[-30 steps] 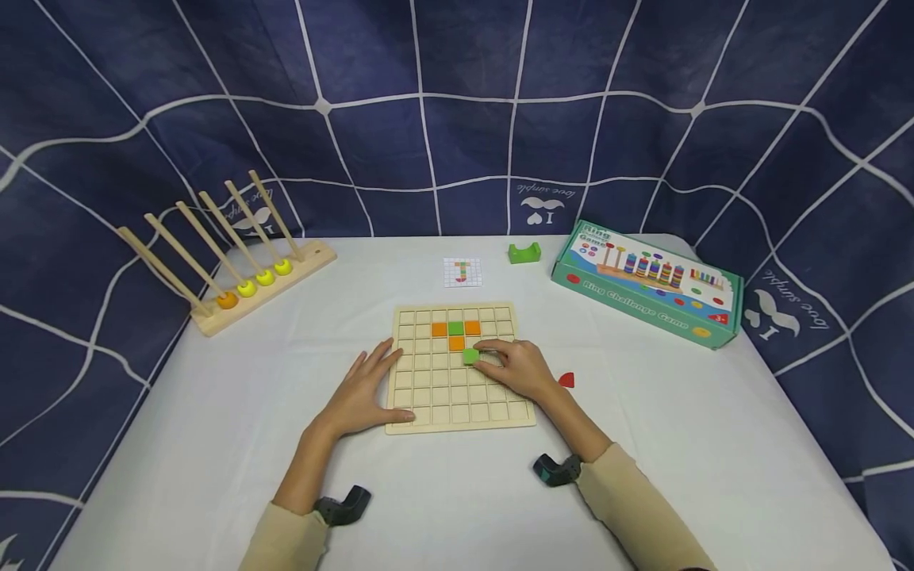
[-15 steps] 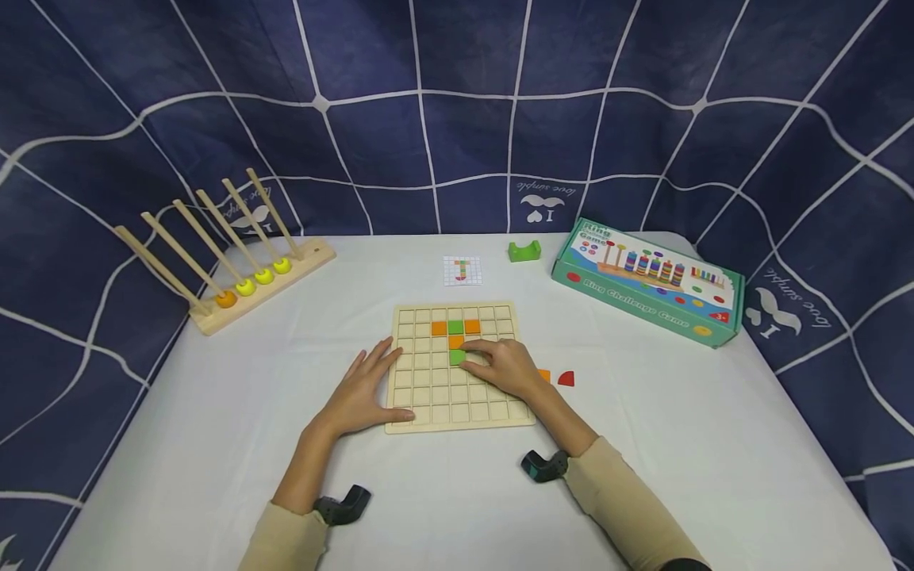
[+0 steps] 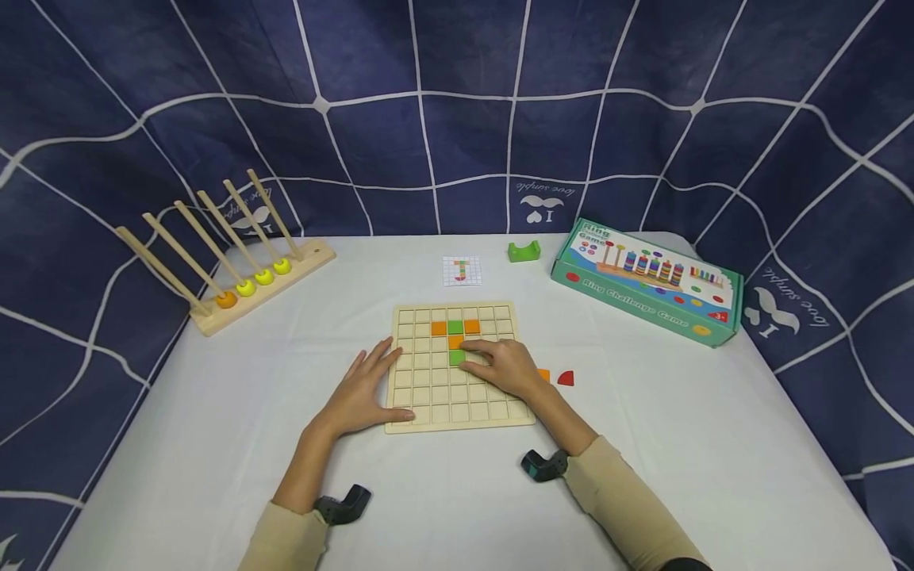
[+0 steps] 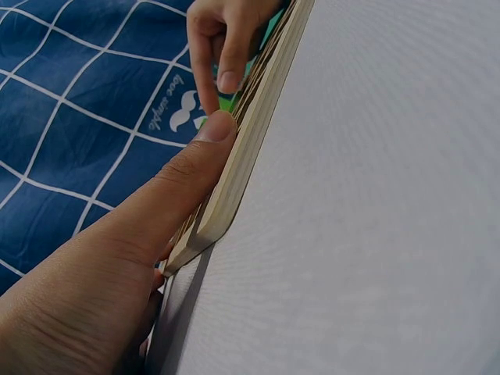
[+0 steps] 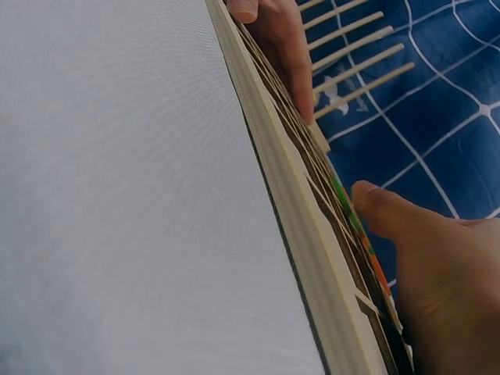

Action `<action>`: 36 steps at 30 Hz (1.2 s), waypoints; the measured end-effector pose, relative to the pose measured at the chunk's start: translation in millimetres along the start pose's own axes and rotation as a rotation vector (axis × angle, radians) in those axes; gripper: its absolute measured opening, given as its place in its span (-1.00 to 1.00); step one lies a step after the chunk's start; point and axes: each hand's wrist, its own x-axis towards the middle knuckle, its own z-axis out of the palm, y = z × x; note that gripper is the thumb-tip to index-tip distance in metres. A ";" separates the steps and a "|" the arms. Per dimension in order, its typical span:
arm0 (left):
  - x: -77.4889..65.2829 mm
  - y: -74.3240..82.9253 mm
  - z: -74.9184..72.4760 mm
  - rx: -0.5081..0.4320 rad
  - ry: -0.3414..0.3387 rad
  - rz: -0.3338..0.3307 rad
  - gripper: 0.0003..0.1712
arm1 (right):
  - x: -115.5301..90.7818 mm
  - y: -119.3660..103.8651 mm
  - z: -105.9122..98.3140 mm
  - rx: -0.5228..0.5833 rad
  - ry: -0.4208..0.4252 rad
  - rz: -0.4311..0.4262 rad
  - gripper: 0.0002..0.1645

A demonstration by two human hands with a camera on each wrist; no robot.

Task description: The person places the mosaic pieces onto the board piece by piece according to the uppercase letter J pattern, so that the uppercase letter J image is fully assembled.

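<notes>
A light wooden board (image 3: 423, 394) with a raised grid lies on the white table. Orange tiles (image 3: 439, 328) and a green tile (image 3: 455, 327) make a row near its far side, with another orange tile (image 3: 455, 342) below the middle one. Nearer still, a second green tile (image 3: 456, 358) sits in the grid. My right hand (image 3: 505, 368) pinches this nearer green tile at its right side between thumb and forefinger. With fingers spread, my left hand (image 3: 362, 396) rests along the board's left edge, its thumb on the near left corner (image 4: 209, 226).
Right of the board lie a partly covered orange piece (image 3: 544, 374) and a red quarter-round piece (image 3: 566, 378). Beyond it are a pattern card (image 3: 462, 271), a green notched block (image 3: 524, 251) and a green game box (image 3: 646, 281). A pegged rack (image 3: 264, 296) with rings stands left.
The right hand has moved slightly left with the green tile, which now sits in the cell below the orange one. The orange piece at right has come into view. The left hand stays put.
</notes>
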 end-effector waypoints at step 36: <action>0.8 -0.1 -0.5 -0.011 -0.001 0.006 0.32 | -91.2 46.8 -81.1 0.026 -0.043 0.211 -0.56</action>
